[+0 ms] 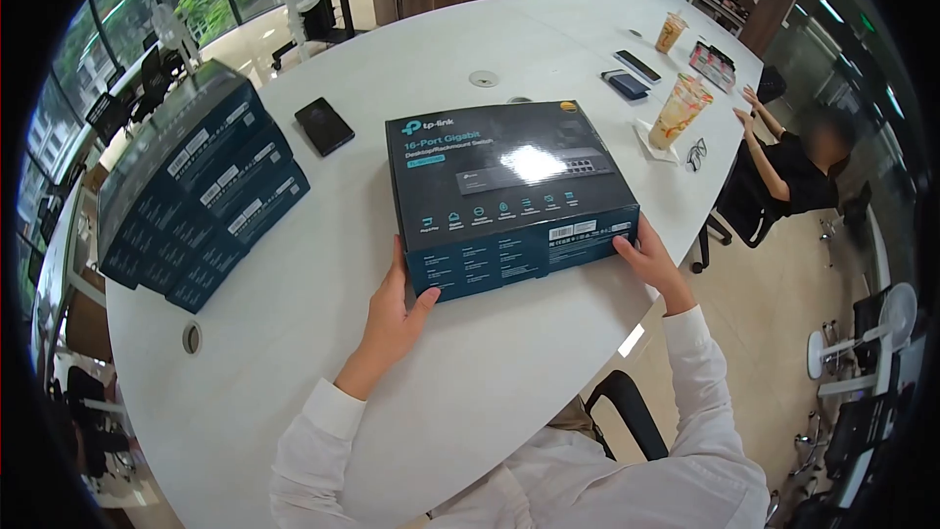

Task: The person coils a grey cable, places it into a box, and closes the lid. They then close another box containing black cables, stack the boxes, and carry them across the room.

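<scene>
A dark tp-link box (pixel 499 196), labelled 16-Port Gigabit, lies flat on the white table (pixel 411 411) in front of me. My left hand (pixel 394 309) holds its near left corner, thumb on the front side. At the near right corner, my right hand (pixel 648 260) grips the same box, with its thumb against the front side. The undersides of both hands' grips are hidden. Left of the box stands a stack of similar dark blue boxes (pixel 211 181). A black flat object (pixel 324 126) lies between the stack and the held box.
Beyond the box are a drink cup (pixel 681 113), glasses (pixel 696 155), a dark wallet-like item (pixel 626 84), a phone (pixel 638 66), another cup (pixel 671 32) and a pink box (pixel 713 65). A person (pixel 793 171) sits at the table's right edge.
</scene>
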